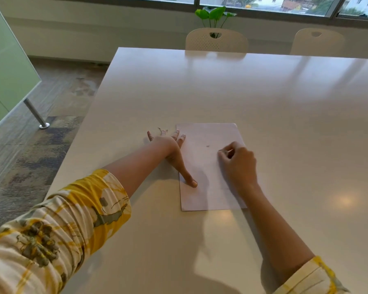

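Paper [206, 194] laid flat on desk [200, 85], near its front edge | left hand [168, 146] spread, thumb pressed onto paper's left edge | right hand [238, 164] curled over paper; whether anything is pinched cannot be told

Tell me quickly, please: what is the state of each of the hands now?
Left hand: open, thumb pressing the paper.
Right hand: fingers curled over the paper; whether it holds anything cannot be told.
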A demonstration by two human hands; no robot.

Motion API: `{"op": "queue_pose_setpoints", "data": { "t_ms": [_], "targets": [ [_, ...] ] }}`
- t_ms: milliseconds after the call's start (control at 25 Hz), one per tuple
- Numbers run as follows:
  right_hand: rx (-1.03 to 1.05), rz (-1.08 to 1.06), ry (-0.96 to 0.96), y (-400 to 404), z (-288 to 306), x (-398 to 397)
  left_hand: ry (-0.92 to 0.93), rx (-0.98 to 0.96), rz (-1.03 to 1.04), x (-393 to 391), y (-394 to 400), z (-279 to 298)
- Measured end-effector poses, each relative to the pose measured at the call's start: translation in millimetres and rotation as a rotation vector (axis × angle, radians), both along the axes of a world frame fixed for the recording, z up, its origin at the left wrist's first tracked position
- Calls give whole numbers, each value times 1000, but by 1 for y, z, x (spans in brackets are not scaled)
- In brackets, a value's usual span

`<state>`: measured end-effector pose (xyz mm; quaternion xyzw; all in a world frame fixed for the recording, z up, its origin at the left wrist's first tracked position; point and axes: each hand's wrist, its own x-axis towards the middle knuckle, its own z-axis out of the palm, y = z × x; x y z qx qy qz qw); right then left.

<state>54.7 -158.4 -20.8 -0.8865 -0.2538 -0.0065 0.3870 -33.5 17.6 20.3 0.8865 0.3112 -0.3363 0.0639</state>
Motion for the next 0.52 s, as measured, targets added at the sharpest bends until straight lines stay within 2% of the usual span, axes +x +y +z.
{"op": "queue_pose_setpoints", "data": {
  "t_ms": [80, 120, 240, 280, 320, 440, 520],
  "targets": [
    [-29, -126, -47, -6, 4, 14, 1, -8, 7, 0, 0, 1],
    [-11, -105, -48, 1, 3, 6, 7, -4, 5, 0, 0, 1],
    [37, 274, 37, 34, -12, -46, 28, 29, -32, 3, -1, 0],
    [50, 325, 36, 37, -15, -49, 29, 31, -39, 4, -1, 0],
    [66, 280, 36, 36, -12, -39, 26, 27, -35, 4, -1, 0],
    [43, -52, 30, 19, 2, 16, 16, -8, -1, 2, 0, 2],
    [40, -92, 22, 23, 1, 20, 15, -11, 3, 2, 1, 1]
  ]
}}
